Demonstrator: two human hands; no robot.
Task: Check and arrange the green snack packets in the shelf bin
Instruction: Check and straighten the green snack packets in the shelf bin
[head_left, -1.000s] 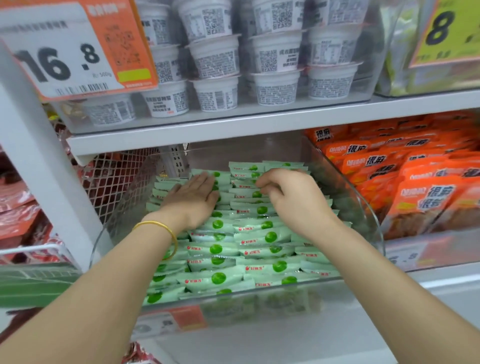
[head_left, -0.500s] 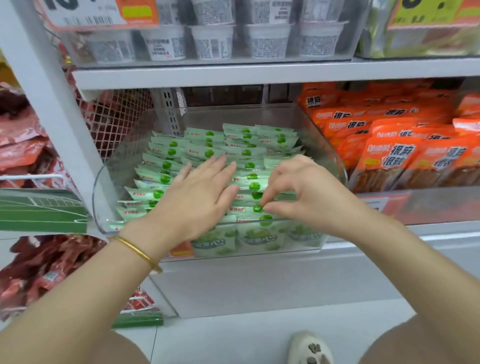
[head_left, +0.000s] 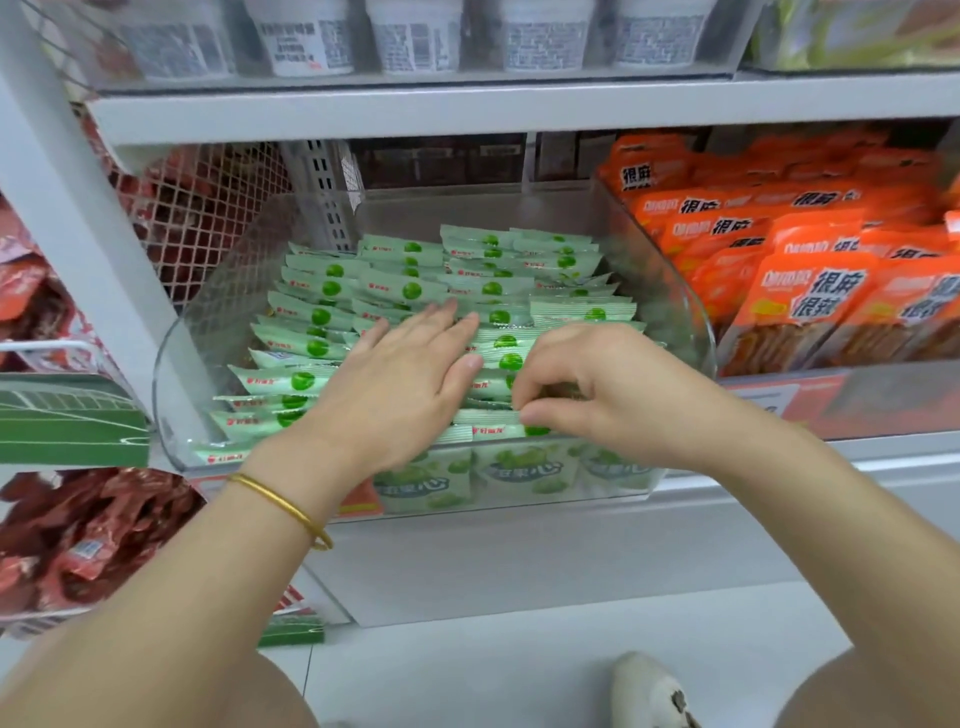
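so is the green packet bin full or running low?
Full-ish: green snack packets cover the clear bin in overlapping rows, back to front rim. Depth below cannot be told.

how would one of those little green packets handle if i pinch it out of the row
Probably light and floppy: the green packets are small, thin film pouches. Likely slippery, since the glossy wrappers lie overlapped in the clear bin; neighbours may slide. The left hand pressing flat should steady them.
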